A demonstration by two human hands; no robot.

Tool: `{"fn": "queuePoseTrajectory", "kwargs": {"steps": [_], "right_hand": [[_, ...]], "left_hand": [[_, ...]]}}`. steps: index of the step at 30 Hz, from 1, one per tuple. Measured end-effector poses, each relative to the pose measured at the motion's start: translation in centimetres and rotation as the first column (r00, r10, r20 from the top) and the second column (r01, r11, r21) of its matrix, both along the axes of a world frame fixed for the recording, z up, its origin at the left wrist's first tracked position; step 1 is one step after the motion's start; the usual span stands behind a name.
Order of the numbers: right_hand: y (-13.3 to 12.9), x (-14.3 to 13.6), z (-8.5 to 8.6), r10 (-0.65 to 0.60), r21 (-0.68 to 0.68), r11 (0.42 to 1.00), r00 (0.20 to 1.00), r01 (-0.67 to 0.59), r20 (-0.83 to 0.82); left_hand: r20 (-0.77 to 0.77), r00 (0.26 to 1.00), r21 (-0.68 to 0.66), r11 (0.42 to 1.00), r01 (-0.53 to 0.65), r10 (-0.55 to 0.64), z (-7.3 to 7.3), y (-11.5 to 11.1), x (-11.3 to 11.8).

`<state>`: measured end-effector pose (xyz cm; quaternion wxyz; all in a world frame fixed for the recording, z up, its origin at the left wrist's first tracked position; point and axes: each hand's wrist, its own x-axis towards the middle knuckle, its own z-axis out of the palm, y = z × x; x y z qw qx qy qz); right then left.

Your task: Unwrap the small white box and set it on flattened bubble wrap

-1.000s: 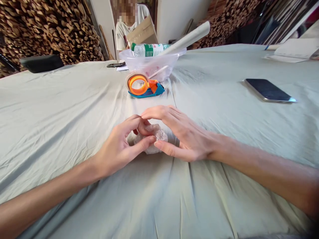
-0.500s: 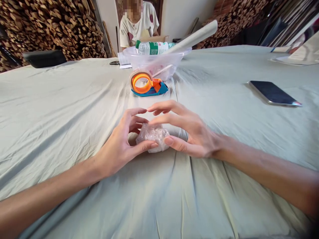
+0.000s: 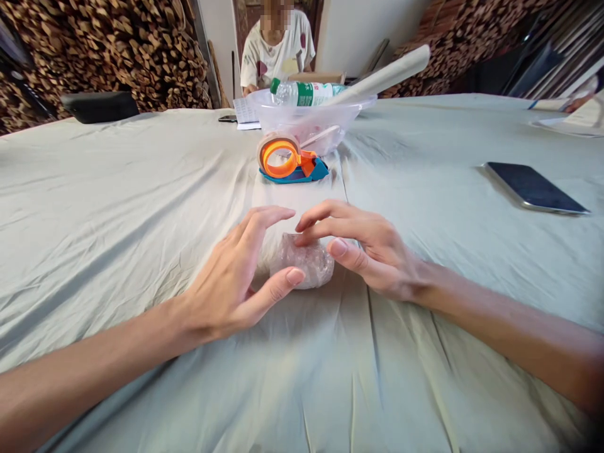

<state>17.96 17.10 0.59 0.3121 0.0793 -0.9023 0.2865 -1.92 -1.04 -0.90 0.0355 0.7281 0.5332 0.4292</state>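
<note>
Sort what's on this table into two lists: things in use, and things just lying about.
In use:
- left hand, touching the bundle
- right hand, fingers on its top
- clear wrapped bundle

Lying about:
- orange tape dispenser
- plastic bowl
- water bottle
- paper roll
- phone

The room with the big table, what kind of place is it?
Probably a workshop or storeroom. Stacked cut wood fills the back wall, a large table is draped in cloth, and a tape dispenser sits by a plastic bowl.
</note>
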Motion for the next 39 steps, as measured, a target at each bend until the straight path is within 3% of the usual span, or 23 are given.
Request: {"fn": "queuePoseTrajectory", "kwargs": {"steps": [3, 5, 12, 17, 19, 22, 25, 28, 31, 34, 39], "right_hand": [[0.0, 0.0, -0.1, 0.007, 0.044, 0.999, 0.999, -0.005, -0.047], [-0.1, 0.1, -0.3, 0.008, 0.105, 0.994, 0.996, 0.001, -0.085], [-0.3, 0.3, -0.2, 0.003, 0.257, 0.966, 0.993, 0.029, -0.122], [-0.3, 0.1, -0.4, -0.068, 0.195, 0.976, 0.988, 0.094, -0.138], [-0.2, 0.0, -0.5, -0.126, 0.125, 0.981, 0.979, 0.146, -0.157], [-0.2, -0.2, -0.6, -0.195, 0.031, 0.979, 0.969, 0.202, -0.154], [-0.1, -0.3, -0.7, -0.228, -0.025, 0.974, 0.965, 0.227, -0.128], [-0.2, -0.2, -0.6, -0.203, -0.033, 0.979, 0.973, 0.2, -0.113], [-0.3, 0.0, -0.6, -0.153, -0.004, 0.988, 0.985, 0.153, -0.078], [-0.4, 0.1, -0.6, -0.12, 0.009, 0.993, 0.991, 0.12, -0.053], [-0.5, -0.1, -0.7, -0.148, -0.011, 0.989, 0.988, 0.148, -0.029]], "left_hand": [[-0.04, 0.999, 0.14, 0.99, -0.005, 0.011, 0.4, -0.2, -0.5], [-0.063, 0.997, 0.163, 0.986, -0.023, 0.034, 0.5, -0.2, -0.8], [-0.175, 0.984, 0.01, 1.0, -0.029, 0.031, 0.5, -0.1, -1.3], [-0.269, 0.963, -0.12, 0.991, -0.054, 0.02, 0.0, -0.3, -1.3], [-0.208, 0.978, -0.148, 0.988, -0.051, 0.019, -0.1, -0.4, -1.3], [0.091, 0.995, -0.136, 0.99, -0.034, 0.047, -0.3, -0.3, -1.3], [0.407, 0.905, -0.137, 0.988, -0.078, 0.128, -0.1, 0.2, -1.3], [0.5, 0.85, -0.175, 0.98, -0.092, 0.169, 0.1, 0.4, -1.5], [0.408, 0.903, -0.222, 0.974, -0.04, 0.131, 0.2, 0.1, -1.6], [0.208, 0.976, -0.312, 0.95, 0.002, 0.066, 0.0, -0.2, -1.3], [-0.015, 0.995, -0.293, 0.951, -0.098, 0.098, -0.1, -0.1, -0.5]]}}
